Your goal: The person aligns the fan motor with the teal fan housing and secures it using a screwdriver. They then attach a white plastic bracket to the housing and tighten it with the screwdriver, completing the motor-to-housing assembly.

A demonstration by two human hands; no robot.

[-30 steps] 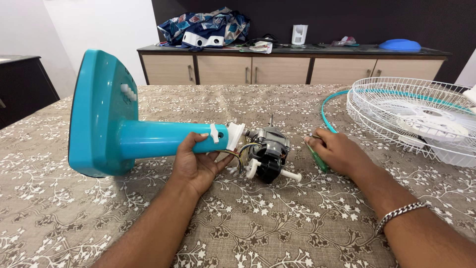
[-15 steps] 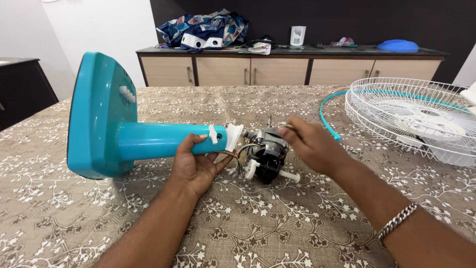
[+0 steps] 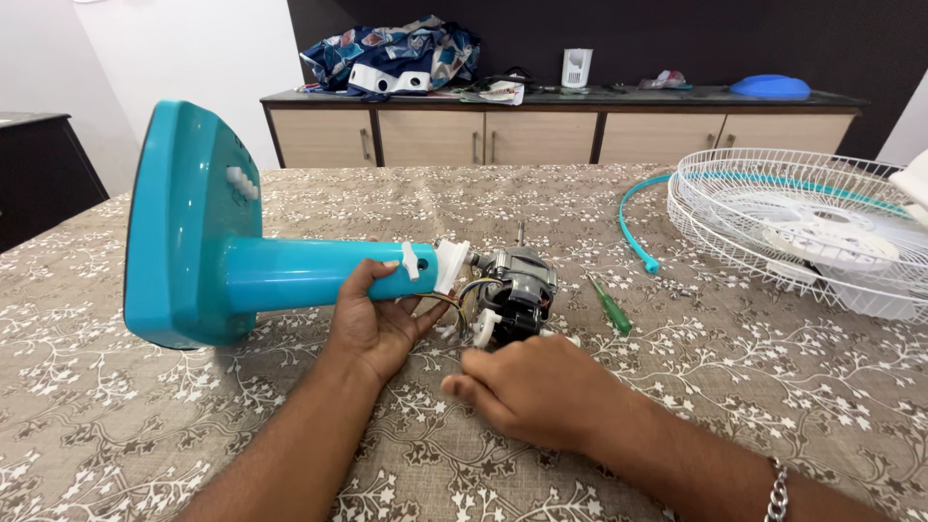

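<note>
Left hand (image 3: 372, 324) is bracing the turquoise stand (image 3: 290, 273); right hand (image 3: 527, 387) is working at the motor (image 3: 517, 290).
Left grip is clamped on the stand; right grip looks curled together, contents hidden; best steadying the motor, screwdriver (image 3: 609, 307) waiting at three o'clock.

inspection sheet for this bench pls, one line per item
Surface: table under a brown floral cloth.
Job's things: teal fan stand lying on its side; bare fan motor at its neck.
Clutter: green screwdriver, white wire fan guards, teal rim ring.
Grippers: left hand grips the stand's column; right hand rests on the cloth below the motor, contents hidden.
Cables: coloured wires run from stand to motor.
Surroundings: sideboard carrying bundled cloth.
</note>
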